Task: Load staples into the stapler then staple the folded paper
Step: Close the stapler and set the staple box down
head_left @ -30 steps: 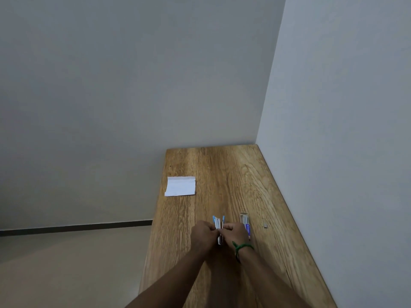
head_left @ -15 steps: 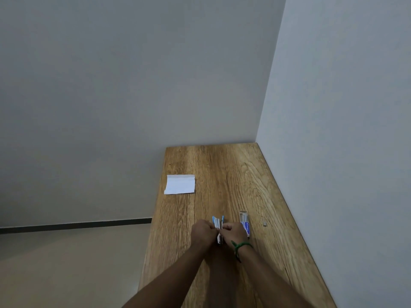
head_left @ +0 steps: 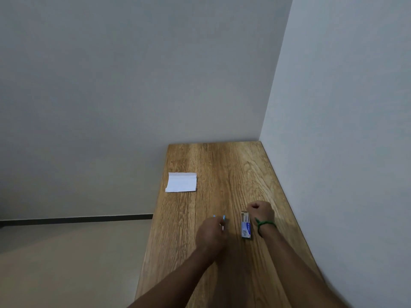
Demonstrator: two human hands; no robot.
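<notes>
My left hand (head_left: pixel 211 230) grips the small blue and white stapler (head_left: pixel 224 217) on the wooden table (head_left: pixel 213 165). Only the stapler's two blue tips and a white sliver show past my fingers, spread apart. The staple box (head_left: pixel 246 227) lies just to its right, with its far end open. My right hand (head_left: pixel 260 213) sits beside the box's far end, fingers curled down onto the table over the small staple strip, which is hidden under it. The folded white paper (head_left: pixel 181 182) lies flat at the table's left edge, farther away.
A wall runs along the table's right side and another closes its far end. The left edge of the table drops to the floor. Bare wood lies between the paper and my hands.
My right hand has let go of the stapler and moved right, past the staple box, to where the loose staple strip lay. My left hand still holds the stapler.
</notes>
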